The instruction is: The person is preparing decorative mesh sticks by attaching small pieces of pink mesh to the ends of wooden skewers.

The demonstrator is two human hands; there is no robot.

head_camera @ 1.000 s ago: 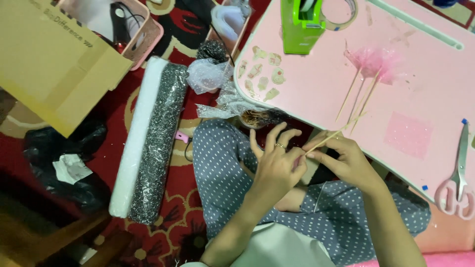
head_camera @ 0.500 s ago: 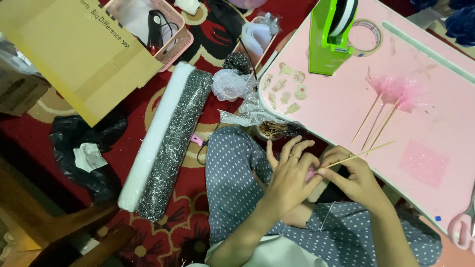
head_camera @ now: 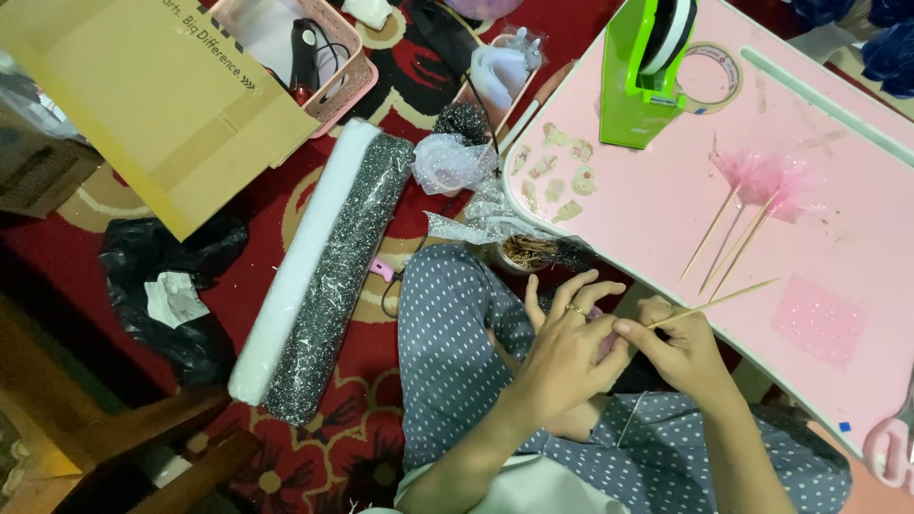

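Observation:
My left hand (head_camera: 564, 357) and my right hand (head_camera: 681, 347) meet over my lap, above dotted grey trousers. My right hand pinches a thin wooden skewer (head_camera: 719, 302) whose far end points up right over the pink table (head_camera: 666, 205). My left hand, with a ring on one finger, cups a bit of pink material against the skewer's near end; the material is mostly hidden by the fingers. Several finished pink tulle puffs on sticks (head_camera: 757, 186) lie on the table beyond my hands.
A green tape dispenser (head_camera: 647, 71), a tape roll (head_camera: 709, 76) and a pink tulle square (head_camera: 819, 324) sit on the table, pink-handled scissors (head_camera: 890, 447) at its right edge. A glittery fabric roll (head_camera: 328, 266), cardboard box (head_camera: 157, 105), pink basket (head_camera: 314, 52) and black bag (head_camera: 162, 276) lie on the red carpet.
The view has shifted so the table and floor items sit further right and lower. My hands stay together on the skewer, with the fingers of my left hand working around its end.

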